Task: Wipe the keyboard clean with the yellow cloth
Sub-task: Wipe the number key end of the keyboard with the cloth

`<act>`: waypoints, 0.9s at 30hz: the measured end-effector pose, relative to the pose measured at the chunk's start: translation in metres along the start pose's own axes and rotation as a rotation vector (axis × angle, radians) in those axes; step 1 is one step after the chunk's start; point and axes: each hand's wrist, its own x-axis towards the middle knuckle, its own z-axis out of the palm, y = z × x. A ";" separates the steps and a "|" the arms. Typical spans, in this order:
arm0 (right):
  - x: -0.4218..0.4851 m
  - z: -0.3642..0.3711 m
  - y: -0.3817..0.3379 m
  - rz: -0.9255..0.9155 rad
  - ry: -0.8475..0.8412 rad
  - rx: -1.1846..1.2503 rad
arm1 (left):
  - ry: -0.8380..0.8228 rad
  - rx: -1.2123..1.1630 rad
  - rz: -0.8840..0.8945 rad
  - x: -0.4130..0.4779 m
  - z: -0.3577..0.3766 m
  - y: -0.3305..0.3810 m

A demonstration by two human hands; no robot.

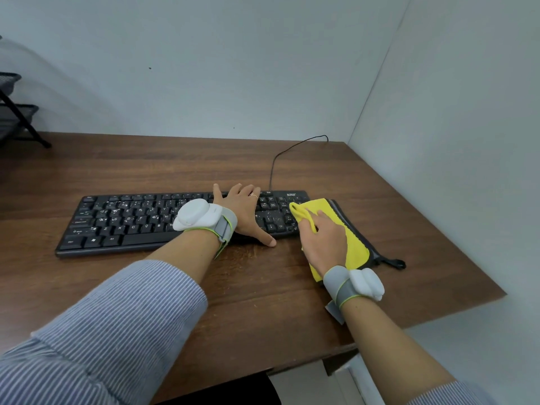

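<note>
A black keyboard (125,223), speckled with pale dust and crumbs, lies across the middle of the brown wooden desk (204,287). My left hand (245,211) rests flat on the keyboard's right half, fingers spread over the far edge and thumb on the desk at the near edge. The yellow cloth (355,241) lies at the keyboard's right end, overlapping its corner. My right hand (321,241) sits on the cloth and pinches a raised fold of it between the fingers.
Under the cloth lies a dark grey pouch (380,255) with a black strap. The keyboard's cable (273,168) runs back toward the wall. A black mesh rack (14,112) stands at the far left. White walls close the back and right.
</note>
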 end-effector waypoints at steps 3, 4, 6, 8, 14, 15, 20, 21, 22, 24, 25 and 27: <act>0.000 0.001 -0.010 -0.074 0.082 0.046 | 0.015 0.008 -0.015 -0.006 -0.001 -0.009; 0.001 0.002 -0.014 -0.122 0.087 0.017 | 0.012 -0.003 -0.026 -0.007 -0.002 -0.014; 0.003 0.007 -0.022 -0.246 0.018 -0.104 | -0.005 -0.007 -0.054 -0.010 -0.006 -0.023; 0.006 0.017 -0.022 -0.351 -0.079 -0.255 | -0.035 0.009 -0.078 -0.013 -0.008 -0.030; 0.002 0.026 -0.015 -0.309 -0.053 -0.229 | -0.021 0.005 -0.092 -0.016 -0.003 -0.038; 0.001 0.026 -0.015 -0.309 -0.048 -0.209 | -0.016 -0.002 -0.093 -0.016 -0.003 -0.037; 0.000 0.026 -0.014 -0.282 -0.027 -0.228 | -0.014 -0.038 -0.081 -0.016 -0.001 -0.038; 0.001 0.028 -0.016 -0.301 -0.042 -0.277 | -0.017 -0.044 -0.081 -0.016 -0.002 -0.038; 0.001 0.029 -0.018 -0.315 -0.057 -0.310 | -0.020 -0.046 -0.082 -0.017 -0.003 -0.038; -0.001 0.029 -0.020 -0.321 -0.068 -0.317 | -0.024 -0.045 -0.088 -0.018 -0.004 -0.037; -0.002 0.029 -0.019 -0.320 -0.060 -0.291 | -0.023 -0.046 -0.092 -0.018 -0.004 -0.037; -0.004 0.026 -0.016 -0.309 -0.028 -0.222 | -0.020 -0.051 -0.093 -0.018 -0.003 -0.036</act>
